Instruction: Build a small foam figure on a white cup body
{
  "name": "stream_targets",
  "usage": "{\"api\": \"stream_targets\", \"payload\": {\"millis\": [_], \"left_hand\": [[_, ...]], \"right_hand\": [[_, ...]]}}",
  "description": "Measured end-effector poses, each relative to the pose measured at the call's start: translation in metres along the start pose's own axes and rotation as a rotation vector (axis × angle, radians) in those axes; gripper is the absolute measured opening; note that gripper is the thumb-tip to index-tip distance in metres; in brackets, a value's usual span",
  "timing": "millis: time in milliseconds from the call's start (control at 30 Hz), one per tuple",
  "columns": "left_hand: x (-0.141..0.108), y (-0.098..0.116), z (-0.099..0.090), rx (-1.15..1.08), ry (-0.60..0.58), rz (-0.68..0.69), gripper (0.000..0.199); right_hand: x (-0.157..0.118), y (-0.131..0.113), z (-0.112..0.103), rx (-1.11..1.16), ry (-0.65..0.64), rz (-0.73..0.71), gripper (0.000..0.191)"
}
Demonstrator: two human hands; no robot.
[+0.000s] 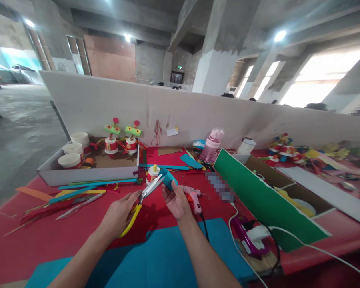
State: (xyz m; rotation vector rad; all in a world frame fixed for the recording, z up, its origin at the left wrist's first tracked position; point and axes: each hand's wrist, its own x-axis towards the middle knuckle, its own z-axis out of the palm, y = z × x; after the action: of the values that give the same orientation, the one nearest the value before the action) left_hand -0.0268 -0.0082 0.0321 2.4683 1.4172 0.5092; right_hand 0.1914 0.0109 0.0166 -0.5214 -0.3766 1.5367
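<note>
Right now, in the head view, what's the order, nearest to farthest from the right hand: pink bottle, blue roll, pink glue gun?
1. Blue roll: in the right hand.
2. Pink glue gun: on that hand's right.
3. Pink bottle: farther back, rightward.

We note a pink translucent plastic bottle (pixel 213 145) before a long white partition panel (pixel 123 104); beyond the panel, a grey-and-white concrete pillar (pixel 213 72).

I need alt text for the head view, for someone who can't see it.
A left hand holds yellow-handled metal scissors at a small blue roll in the right hand, above a red-covered table. A pink glue gun lies nearby; behind, green-headed paper-cup figures stand in a white-sided cardboard box.
</note>
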Motion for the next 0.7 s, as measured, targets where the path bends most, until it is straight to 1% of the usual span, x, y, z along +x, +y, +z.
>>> {"api": "stream_targets", "payload": {"millis": [100, 333, 533, 700], "left_hand": [[0.0, -0.0012, 0.0012, 0.008, 0.016, 0.018, 0.051], [0.0009, -0.0002, -0.0019, 0.067, -0.021, -0.004, 0.05], [0.0003, -0.0005, -0.0026, 0.063, -0.021, -0.008, 0.052], [0.0008, -0.0002, -0.0037, 0.077, -0.046, -0.026, 0.054]], "right_hand": [[0.0012, 0.0015, -0.0019, -0.021, -0.001, -0.01, 0.02], [0.004, 0.0046, -0.0016, -0.053, -0.03, -0.107, 0.025], [0.0033, 0.0055, -0.0006, -0.046, -0.041, -0.11, 0.023], [0.0034, 0.006, -0.0005, -0.069, -0.028, -0.13, 0.022]]}}
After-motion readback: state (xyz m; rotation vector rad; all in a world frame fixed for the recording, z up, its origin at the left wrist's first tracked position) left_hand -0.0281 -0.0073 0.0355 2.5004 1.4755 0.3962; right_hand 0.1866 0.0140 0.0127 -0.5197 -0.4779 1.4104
